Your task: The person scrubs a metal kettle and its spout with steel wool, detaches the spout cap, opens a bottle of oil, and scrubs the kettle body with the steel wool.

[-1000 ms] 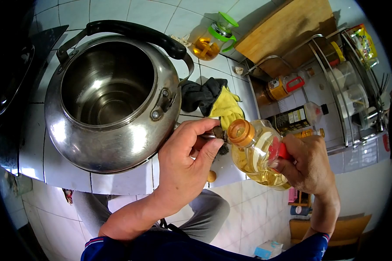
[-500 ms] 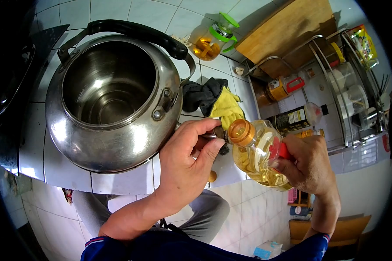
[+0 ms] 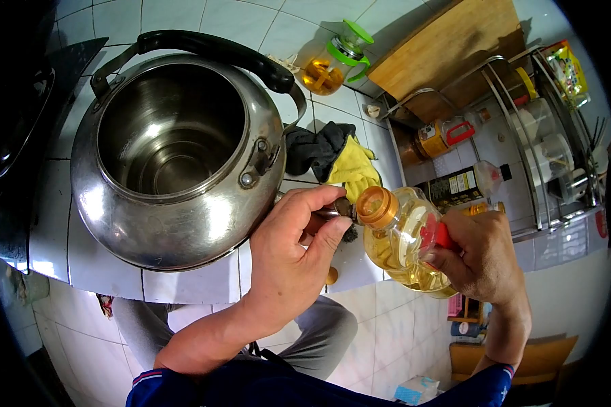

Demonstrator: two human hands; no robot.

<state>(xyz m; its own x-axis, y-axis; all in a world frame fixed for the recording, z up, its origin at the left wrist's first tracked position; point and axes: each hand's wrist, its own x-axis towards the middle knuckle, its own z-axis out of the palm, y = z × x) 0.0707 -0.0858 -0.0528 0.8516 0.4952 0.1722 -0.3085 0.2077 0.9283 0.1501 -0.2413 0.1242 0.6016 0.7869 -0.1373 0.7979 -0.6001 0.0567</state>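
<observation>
A large steel kettle [image 3: 176,230], its top uncovered and its black handle raised, stands on the tiled counter. Just right of its body, my left hand [image 3: 288,247] has thumb and fingers closed around the kettle's spout tip [image 3: 341,207]. My right hand [image 3: 485,254] is wrapped around the red handle of a clear bottle of yellow oil [image 3: 400,261]. The bottle leans to the left, with its orange-gold cap [image 3: 377,207] close beside the spout tip. I cannot tell whether any oil is flowing. A dark scrubber-like clump shows partly behind my left thumb.
A black and yellow glove [image 3: 349,163] lies behind my hands. Further back stand a green-lidded jug [image 3: 326,71] and a leaning wooden cutting board [image 3: 441,51]. At the right, a wire rack [image 3: 523,146] holds bottles and containers. The counter's front edge runs below my hands.
Almost nothing differs. Both hands, the kettle and the oil bottle keep nearly the same places, with only a very slight shift.
</observation>
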